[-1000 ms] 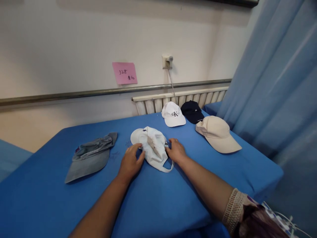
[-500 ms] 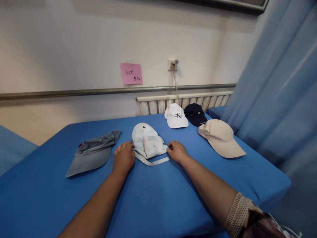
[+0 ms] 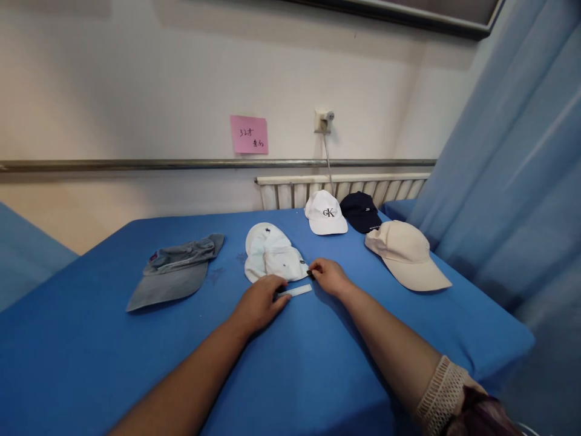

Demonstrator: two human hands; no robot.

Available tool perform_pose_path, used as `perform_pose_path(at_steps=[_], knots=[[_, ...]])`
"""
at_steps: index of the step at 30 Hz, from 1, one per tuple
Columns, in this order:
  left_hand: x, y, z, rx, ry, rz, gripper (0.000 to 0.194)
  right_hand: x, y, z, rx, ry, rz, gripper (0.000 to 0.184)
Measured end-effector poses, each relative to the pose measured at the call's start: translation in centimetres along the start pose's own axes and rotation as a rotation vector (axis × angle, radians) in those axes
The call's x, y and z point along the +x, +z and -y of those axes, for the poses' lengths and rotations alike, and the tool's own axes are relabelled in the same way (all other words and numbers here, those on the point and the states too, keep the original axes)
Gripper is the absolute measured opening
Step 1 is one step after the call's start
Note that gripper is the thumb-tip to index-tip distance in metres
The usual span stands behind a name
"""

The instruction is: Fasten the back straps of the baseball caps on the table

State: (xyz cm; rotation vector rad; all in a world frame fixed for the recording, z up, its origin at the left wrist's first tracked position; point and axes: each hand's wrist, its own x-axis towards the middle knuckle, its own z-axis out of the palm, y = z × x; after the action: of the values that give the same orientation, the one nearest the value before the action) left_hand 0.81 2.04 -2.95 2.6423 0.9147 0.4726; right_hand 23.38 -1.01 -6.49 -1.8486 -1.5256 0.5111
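Note:
A pale white baseball cap [image 3: 276, 259] with a small dark emblem lies collapsed on the blue cloth, its brim pointing away to the left. From its back an undone strap [image 3: 300, 290] stretches to the right. My left hand [image 3: 259, 304] curls over the near end of that strap, thumb below it and fingers above. At the cap's right edge my right hand [image 3: 330, 277] pinches a small dark piece [image 3: 310, 274], perhaps a buckle; the fingertips partly hide it.
Left of my hands lies a grey cap [image 3: 175, 275], flattened. Behind stand a white cap [image 3: 325, 213] with black letters and a navy cap [image 3: 361, 211]. A beige cap [image 3: 406, 254] sits to the right. The blue-covered table [image 3: 290, 375] meets a radiator [image 3: 290, 195]; a blue curtain [image 3: 499, 181] hangs right.
The white cap has been turned so its strap faces me and lies loose. My left hand moved from the cap's left side to the strap; my right hand now pinches the dark piece.

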Motion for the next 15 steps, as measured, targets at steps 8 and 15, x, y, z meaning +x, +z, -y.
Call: perform_pose_path(at_steps=[8,15], knots=[[0.7,-0.2,2.4,0.193,-0.045,-0.041,0.019,-0.6,0.7,-0.1,0.103,-0.118,0.149,0.029],[0.6,-0.6,5.1,0.267,-0.152,-0.074,0.027,-0.8,2.3,0.4,0.134,-0.147,0.158,0.026]])
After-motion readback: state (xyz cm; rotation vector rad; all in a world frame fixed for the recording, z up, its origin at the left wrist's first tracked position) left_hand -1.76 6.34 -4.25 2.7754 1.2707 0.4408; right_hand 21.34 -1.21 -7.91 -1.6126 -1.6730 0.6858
